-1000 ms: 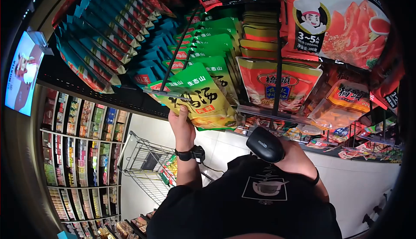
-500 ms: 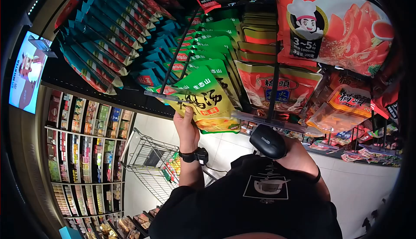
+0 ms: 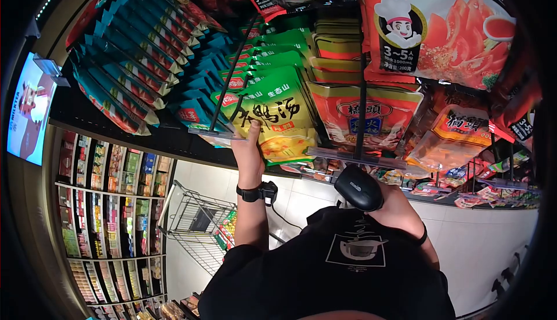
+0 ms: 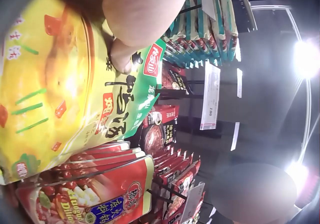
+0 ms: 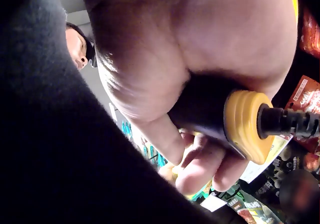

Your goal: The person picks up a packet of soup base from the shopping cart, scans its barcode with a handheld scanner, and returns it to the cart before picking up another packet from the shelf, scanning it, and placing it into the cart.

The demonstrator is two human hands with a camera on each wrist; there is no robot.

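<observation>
My left hand (image 3: 249, 156) holds the front green-and-yellow soup seasoning packet (image 3: 278, 102) at its lower left edge. The thumb (image 4: 121, 59) lies on the printed front, while the other fingers are hidden behind. This packet stands upright before a row of matching ones on a shelf hook. In my right hand (image 3: 400, 210) is a black handheld barcode scanner (image 3: 357, 188), held close to the chest. Fingers wrap its dark handle in the right wrist view, where a yellow collar (image 5: 250, 126) and a cable show at the handle's end.
Teal packets (image 3: 125, 71) hang to the left, red hotpot seasoning packets (image 3: 365, 114) to the right. Large red pouches (image 3: 441, 30) hang above. A clear price-label holder (image 3: 357, 157) juts out in front. Below left stands a wire shopping cart (image 3: 197, 221) with goods inside.
The soup packet has gone up and back against its row and now stands straighter, my left hand moving up with it. The right hand keeps the scanner in nearly the same place.
</observation>
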